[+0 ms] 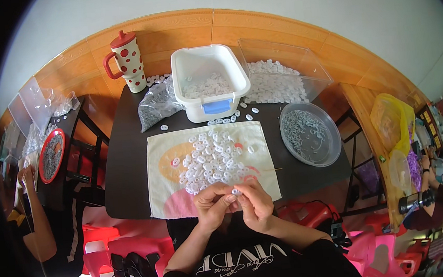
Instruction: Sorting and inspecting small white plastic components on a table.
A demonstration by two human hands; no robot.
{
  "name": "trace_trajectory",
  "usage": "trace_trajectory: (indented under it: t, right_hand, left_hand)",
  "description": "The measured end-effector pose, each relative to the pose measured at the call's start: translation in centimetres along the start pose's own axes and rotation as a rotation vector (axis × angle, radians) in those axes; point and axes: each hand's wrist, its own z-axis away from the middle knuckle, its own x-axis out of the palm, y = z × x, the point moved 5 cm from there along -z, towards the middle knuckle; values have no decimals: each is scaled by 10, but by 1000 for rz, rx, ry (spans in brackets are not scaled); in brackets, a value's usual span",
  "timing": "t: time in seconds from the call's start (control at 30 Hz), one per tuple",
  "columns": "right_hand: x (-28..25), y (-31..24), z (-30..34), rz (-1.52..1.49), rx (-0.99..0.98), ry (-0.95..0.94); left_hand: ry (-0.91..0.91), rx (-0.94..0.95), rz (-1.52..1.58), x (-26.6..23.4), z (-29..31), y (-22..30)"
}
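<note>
Head camera now: left hand (212,206) and right hand (257,204) pinch one white button (235,192), a big heap (214,160) lies loose on the cloth (161,149), and how many are finished I can't tell.

Pinched white piece (235,192) (partly hidden)

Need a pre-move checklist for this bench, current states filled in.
1. Small white piece held at the fingertips of left hand and right hand: ok.
2. White pile on the cloth, just ahead of the hands: ok.
3. Round clear tray uncovered, right of the cloth: ok.
4. No white pieces loose on the tabletop: not ok, several near the white bin.
5. Held piece free of defects: cannot tell, too small.
</note>
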Motion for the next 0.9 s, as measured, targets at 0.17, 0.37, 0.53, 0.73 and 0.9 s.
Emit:
trace_trajectory:
  t: [0.17,0.37,0.53,0.73,0.9]
  right_hand:
    - [-23,11,-28,-105,193,-134]
    - [-105,74,-171,-8,121,125]
    - [-145,168,-247,247,223,116]
    - [-52,110,-124,346,42,-648]
    - [-34,110,-70,589,81,-662]
  left_hand:
    - [6,-66,44,5,-1,5]
    - [-24,-74,30,3,-1,-1]
    - [-30,-179,-17,7,-6,-10]
    - [-45,-137,-76,5,-3,-6]
    - [-94,-155,-133,8,-5,-4]
